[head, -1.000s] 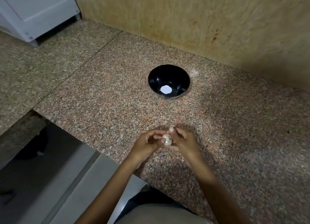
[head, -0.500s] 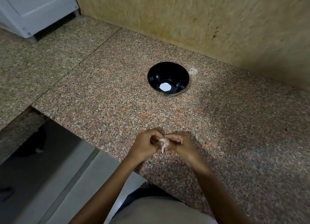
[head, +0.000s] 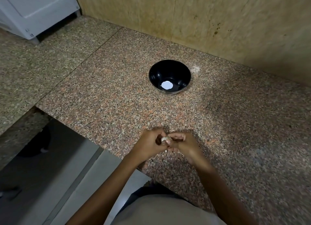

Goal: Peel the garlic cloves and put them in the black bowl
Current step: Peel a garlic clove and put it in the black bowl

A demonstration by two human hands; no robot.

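A small pale garlic clove [head: 164,138] sits between both hands, just above the near edge of the granite counter. My left hand [head: 149,145] curls its fingers round the clove from the left. My right hand [head: 182,144] pinches it from the right with thumb and fingertips. Most of the clove is hidden by the fingers. The black bowl [head: 170,69] stands farther back on the counter; only a bright white patch shows at its bottom, and I see no clove in it.
The speckled granite counter [head: 235,123] runs right and back to a tan tiled wall [head: 202,19]. A white appliance [head: 33,10] stands at the far left. The counter's front edge drops to a grey floor [head: 50,174] at lower left.
Both hands have turned the clove between the fingers and closed tighter round it, so less of it shows. The bowl has not moved.
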